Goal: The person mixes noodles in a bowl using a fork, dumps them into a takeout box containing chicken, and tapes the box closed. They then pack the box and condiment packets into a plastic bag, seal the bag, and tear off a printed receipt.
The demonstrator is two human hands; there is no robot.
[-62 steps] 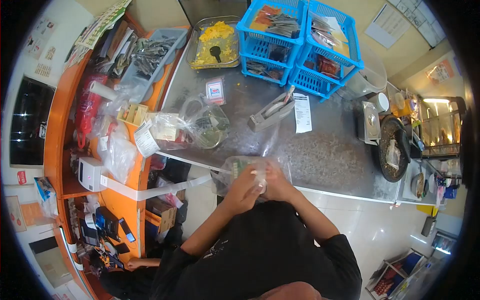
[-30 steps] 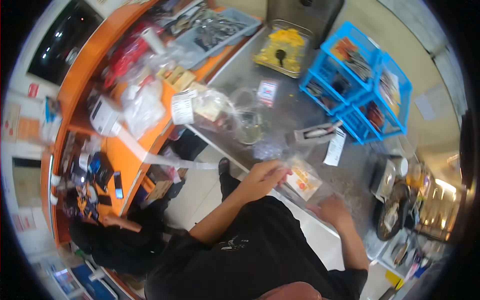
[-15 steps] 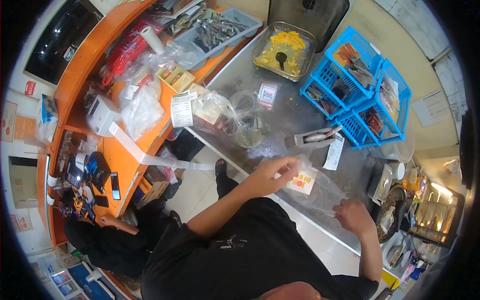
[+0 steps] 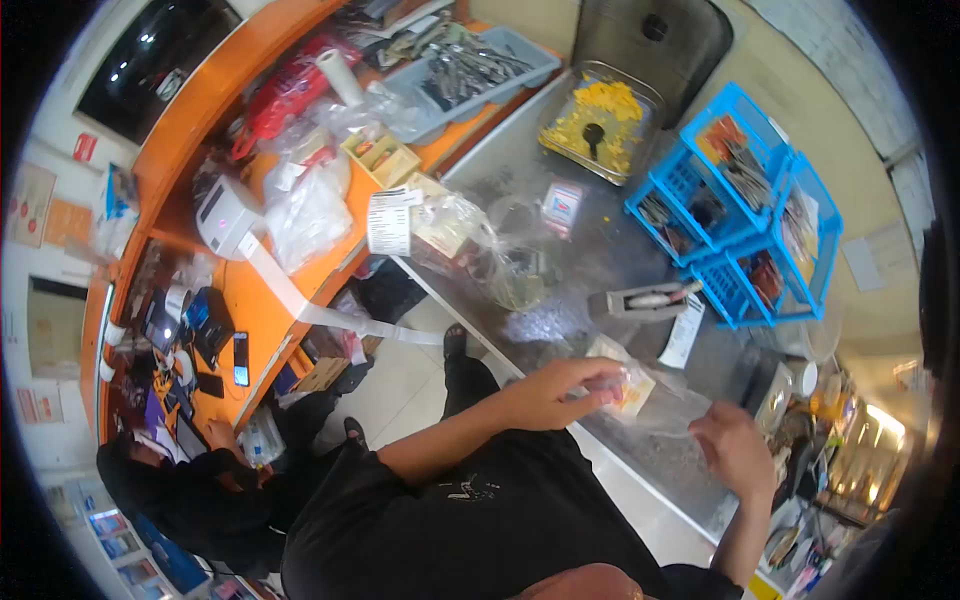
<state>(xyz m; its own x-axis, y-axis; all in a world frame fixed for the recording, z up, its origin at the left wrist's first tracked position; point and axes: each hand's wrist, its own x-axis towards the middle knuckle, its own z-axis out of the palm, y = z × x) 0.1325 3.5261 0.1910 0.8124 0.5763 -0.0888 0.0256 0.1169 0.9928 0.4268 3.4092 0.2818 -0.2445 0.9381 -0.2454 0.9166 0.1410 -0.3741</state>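
Note:
A clear plastic bag (image 4: 675, 410) stretches between my two hands above the steel counter. Inside or behind it shows a white packet with orange print (image 4: 632, 392), though its kind is not clear. My left hand (image 4: 570, 392) has thumb and fingers closed on the bag's left end by the packet, with something pink at the fingertips. At the opposite end, my right hand (image 4: 735, 448) pinches the edge of the film. Just beyond the bag lie a grey tape dispenser (image 4: 645, 302) and a printed receipt (image 4: 682, 332).
Blue plastic baskets (image 4: 745, 215) with sachets stand at the right rear. A glass dish of yellow food (image 4: 605, 115) is behind. Filled clear bags (image 4: 515, 265) sit at left. A long paper strip (image 4: 290, 295) hangs from a printer (image 4: 230, 215). Another person (image 4: 195, 500) is at lower left.
The view has shifted, so the surroundings appear further right and lower. My left hand's fingers have closed nearer the printed packet, and the bag is more bunched. My right hand still pinches its edge.

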